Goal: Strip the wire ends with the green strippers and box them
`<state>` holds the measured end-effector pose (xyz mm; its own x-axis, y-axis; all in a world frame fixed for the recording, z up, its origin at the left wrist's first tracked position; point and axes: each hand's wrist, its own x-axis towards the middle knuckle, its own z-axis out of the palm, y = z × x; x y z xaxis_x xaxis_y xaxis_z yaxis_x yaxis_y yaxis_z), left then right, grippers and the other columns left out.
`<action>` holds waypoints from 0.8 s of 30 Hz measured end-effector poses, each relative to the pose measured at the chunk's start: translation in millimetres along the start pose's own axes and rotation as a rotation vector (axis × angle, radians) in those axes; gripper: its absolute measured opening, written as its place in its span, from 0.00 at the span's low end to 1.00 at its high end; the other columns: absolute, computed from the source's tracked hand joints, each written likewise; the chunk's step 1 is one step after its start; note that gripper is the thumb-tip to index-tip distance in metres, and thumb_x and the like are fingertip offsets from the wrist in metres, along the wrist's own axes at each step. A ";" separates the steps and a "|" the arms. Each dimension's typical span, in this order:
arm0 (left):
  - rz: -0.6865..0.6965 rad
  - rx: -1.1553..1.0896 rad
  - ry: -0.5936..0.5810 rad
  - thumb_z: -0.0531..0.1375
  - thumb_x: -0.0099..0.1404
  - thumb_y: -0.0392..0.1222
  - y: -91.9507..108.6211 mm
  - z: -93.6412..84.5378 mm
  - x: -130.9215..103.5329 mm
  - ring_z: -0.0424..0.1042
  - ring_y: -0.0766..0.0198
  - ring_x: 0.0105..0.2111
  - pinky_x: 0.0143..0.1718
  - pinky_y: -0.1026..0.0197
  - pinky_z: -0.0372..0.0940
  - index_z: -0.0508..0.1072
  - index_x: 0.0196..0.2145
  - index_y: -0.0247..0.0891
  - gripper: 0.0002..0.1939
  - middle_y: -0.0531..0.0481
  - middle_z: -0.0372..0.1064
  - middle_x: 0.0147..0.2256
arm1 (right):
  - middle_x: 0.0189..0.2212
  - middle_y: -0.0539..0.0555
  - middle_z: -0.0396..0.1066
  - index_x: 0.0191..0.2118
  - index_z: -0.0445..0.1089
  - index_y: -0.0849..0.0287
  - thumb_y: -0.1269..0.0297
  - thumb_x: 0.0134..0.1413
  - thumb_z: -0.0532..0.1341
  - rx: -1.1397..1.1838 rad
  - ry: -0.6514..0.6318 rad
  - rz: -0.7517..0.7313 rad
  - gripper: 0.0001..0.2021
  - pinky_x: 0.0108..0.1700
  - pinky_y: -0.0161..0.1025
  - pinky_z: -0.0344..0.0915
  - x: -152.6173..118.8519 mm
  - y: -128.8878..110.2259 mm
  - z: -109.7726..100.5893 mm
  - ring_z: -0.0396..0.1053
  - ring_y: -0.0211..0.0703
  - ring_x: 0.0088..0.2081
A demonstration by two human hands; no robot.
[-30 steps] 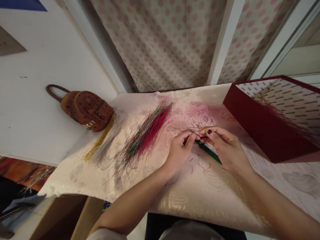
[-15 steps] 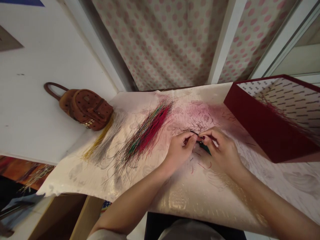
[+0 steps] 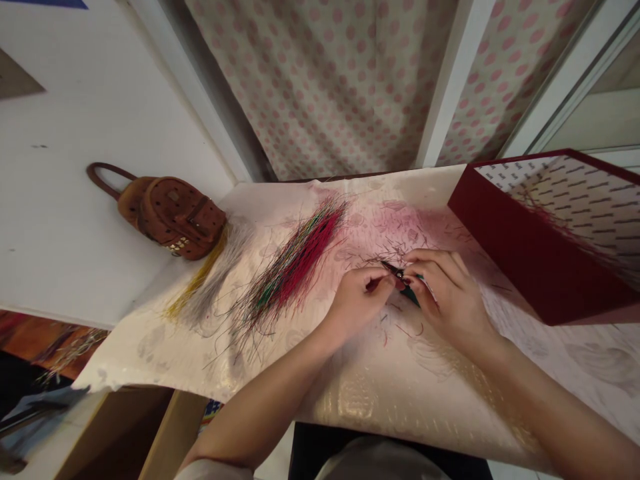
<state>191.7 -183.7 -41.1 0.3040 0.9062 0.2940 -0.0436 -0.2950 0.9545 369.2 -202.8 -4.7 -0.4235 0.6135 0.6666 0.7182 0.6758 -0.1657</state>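
My right hand (image 3: pixel 447 293) is closed round small pliers (image 3: pixel 411 293) with dark pointed jaws and green handles. Their jaws point up and left, above my left fingertips. My left hand (image 3: pixel 363 297) is closed in a pinch beside the jaws, its fingertips close to my right hand's. What the pinch holds, if anything, is hidden by the fingers. Short dark and red clippings (image 3: pixel 393 250) lie scattered on the cloth around the pliers. Left of my hands is a bundle of thin strands (image 3: pixel 300 260) in red, green and dark colours.
A brown backpack-shaped bag (image 3: pixel 173 217) leans by the white wall, with yellow strands (image 3: pixel 197 283) and grey strands (image 3: pixel 220 273) beside it. An open dark red box (image 3: pixel 510 247) stands at the right. A patterned cloth (image 3: pixel 350 393) covers the table, with a dotted curtain (image 3: pixel 345 87) behind.
My right hand has shifted its grip, with the fingers now stretched further over the pliers. More of the dark jaws shows. My left hand is almost where it was.
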 end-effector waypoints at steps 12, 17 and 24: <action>0.084 0.351 -0.078 0.54 0.70 0.41 7.0 -13.4 -1.3 0.68 0.64 0.29 0.31 0.62 0.60 0.79 0.34 0.39 0.13 0.50 0.75 0.30 | 0.37 0.53 0.72 0.40 0.68 0.51 0.64 0.68 0.56 0.332 -0.132 0.383 0.04 0.41 0.45 0.63 -2.2 4.4 4.5 0.70 0.48 0.39; 0.087 0.351 -0.118 0.54 0.70 0.41 6.0 -14.7 -0.8 0.71 0.62 0.31 0.34 0.62 0.64 0.80 0.37 0.40 0.13 0.48 0.78 0.33 | 0.33 0.51 0.70 0.37 0.69 0.53 0.59 0.65 0.60 0.641 -0.204 0.597 0.06 0.40 0.44 0.61 1.1 7.2 1.3 0.67 0.46 0.37; 0.096 0.367 -0.163 0.54 0.72 0.42 5.0 -14.5 -1.8 0.71 0.63 0.30 0.33 0.63 0.63 0.81 0.40 0.39 0.15 0.49 0.78 0.32 | 0.28 0.49 0.63 0.29 0.68 0.55 0.55 0.60 0.64 0.866 -0.263 0.766 0.13 0.34 0.40 0.57 3.2 9.9 -1.6 0.60 0.41 0.31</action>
<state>177.2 -182.4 -36.1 0.4631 0.8179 0.3413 0.2540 -0.4914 0.8330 375.9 -194.8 -3.0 -0.2192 0.9753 0.0264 0.2639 0.0853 -0.9608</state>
